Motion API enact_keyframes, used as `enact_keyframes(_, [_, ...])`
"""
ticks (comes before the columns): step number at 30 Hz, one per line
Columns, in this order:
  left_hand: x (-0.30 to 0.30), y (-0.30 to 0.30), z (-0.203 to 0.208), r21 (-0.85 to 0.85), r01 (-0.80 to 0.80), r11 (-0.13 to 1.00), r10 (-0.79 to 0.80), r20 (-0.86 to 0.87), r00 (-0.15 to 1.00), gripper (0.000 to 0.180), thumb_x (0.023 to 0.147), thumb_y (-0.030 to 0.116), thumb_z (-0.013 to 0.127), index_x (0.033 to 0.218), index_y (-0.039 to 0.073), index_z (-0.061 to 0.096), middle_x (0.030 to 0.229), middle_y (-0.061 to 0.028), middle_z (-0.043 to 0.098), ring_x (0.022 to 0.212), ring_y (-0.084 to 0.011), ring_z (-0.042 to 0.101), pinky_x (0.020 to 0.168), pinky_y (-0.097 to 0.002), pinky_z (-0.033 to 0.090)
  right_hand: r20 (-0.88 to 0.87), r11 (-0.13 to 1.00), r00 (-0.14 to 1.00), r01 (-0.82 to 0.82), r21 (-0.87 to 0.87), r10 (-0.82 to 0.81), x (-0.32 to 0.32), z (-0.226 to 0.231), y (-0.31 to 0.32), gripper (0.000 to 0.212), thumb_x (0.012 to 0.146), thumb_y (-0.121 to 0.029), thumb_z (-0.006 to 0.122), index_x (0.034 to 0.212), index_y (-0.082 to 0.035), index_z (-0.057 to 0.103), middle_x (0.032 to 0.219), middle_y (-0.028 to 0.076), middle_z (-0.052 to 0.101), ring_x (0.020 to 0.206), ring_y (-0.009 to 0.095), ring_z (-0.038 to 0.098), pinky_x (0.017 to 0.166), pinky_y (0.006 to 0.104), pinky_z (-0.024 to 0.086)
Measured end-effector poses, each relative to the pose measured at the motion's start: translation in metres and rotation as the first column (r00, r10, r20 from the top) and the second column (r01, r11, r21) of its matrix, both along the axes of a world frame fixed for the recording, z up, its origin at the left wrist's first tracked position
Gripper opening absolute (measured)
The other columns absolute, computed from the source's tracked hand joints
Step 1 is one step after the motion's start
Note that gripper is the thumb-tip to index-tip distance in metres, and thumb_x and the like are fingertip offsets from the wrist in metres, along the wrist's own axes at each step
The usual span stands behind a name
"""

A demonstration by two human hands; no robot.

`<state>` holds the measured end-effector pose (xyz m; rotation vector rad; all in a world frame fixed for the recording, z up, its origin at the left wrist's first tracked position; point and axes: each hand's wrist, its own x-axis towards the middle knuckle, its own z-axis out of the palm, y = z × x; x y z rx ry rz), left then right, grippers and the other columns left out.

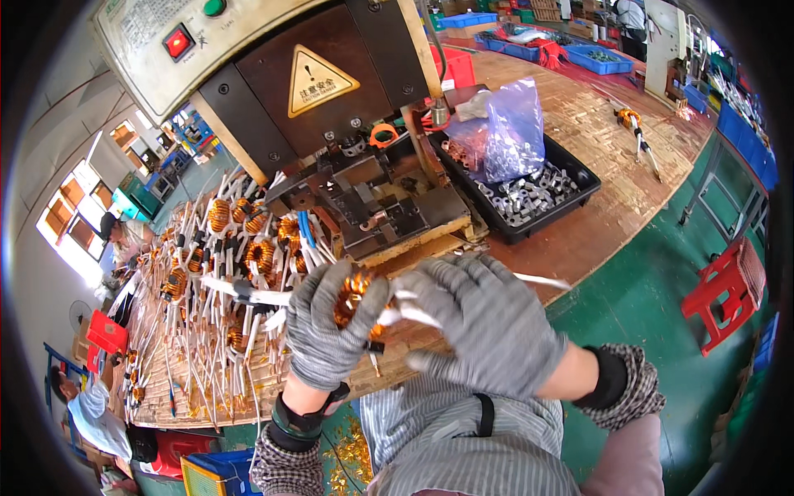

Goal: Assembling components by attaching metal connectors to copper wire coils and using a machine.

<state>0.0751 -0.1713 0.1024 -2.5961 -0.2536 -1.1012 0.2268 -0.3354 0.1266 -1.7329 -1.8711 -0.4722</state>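
Note:
My left hand [329,331], in a grey knit glove, is closed around a copper-wound ring coil [354,296]. White sleeved leads [248,293] stick out from the coil to both sides, one with a black band. My right hand [488,318], gloved alike and slightly blurred, lies over the leads on the right, its fingers stretched and its thumb apart. A thin white lead end [542,282] shows past its far side. Just beyond both hands stands a press machine [322,91], its metal die block [389,219] facing me.
Many similar coils with white leads [219,273] are heaped on the wooden table at left. Right of the press, a black tray [571,202] holds small metal terminals and a plastic bag [514,132]. Another coil [630,120] lies far right. A red stool [728,285] stands beyond the table.

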Motion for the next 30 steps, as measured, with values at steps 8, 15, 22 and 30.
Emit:
enact_keyframes(8, [-0.016,-0.003,-0.035,-0.139,0.162,0.977,-0.153,0.068,0.986,0.045,0.063,0.018,0.076,0.103,0.034,0.062,0.115,-0.0077,0.047,0.097,-0.0300,0.053,0.083,-0.0437,0.043,-0.652,0.850,0.744,-0.431,-0.304,0.144,0.020,-0.071,0.011,0.044,0.084,-0.043,0.054,0.101,-0.003,0.050,0.074,0.020,0.057,0.068,0.036,0.058,0.061,0.0426,0.046])
enact_keyframes(15, [-0.036,0.034,-0.030,-0.231,-0.041,0.972,-0.028,-0.285,0.958,0.065,0.059,0.040,0.074,0.116,0.015,0.054,0.111,-0.0124,0.050,0.100,-0.0275,0.053,0.102,-0.0512,0.027,-0.154,0.891,0.973,-0.218,-0.399,0.170,0.011,-0.098,0.012,0.024,0.085,-0.019,0.050,0.102,-0.003,0.050,0.062,0.010,0.052,0.054,0.028,0.057,0.048,0.0383,0.046])
enact_keyframes(22, [-0.022,0.072,-0.013,-0.464,-0.205,0.862,-0.200,-0.682,0.703,0.058,0.065,0.037,0.076,0.114,0.012,0.060,0.102,-0.0106,0.061,0.099,-0.0264,0.056,0.089,-0.0373,0.042,-0.181,0.859,0.976,-0.194,-0.474,0.120,0.023,-0.130,0.031,0.031,0.083,-0.022,0.053,0.105,-0.001,0.050,0.073,0.012,0.056,0.062,0.027,0.060,0.051,0.0386,0.047])
enact_keyframes(30, [0.063,0.133,-0.026,-0.898,-0.074,0.434,-0.034,-0.099,0.995,0.037,0.079,0.021,0.069,0.107,-0.002,0.060,0.093,-0.0107,0.066,0.081,-0.0148,0.059,0.073,-0.0264,0.048,-0.258,0.851,0.964,-0.190,-0.490,0.066,0.023,-0.130,0.030,0.027,0.083,-0.024,0.053,0.100,-0.004,0.049,0.069,0.012,0.058,0.060,0.029,0.059,0.049,0.0410,0.046])
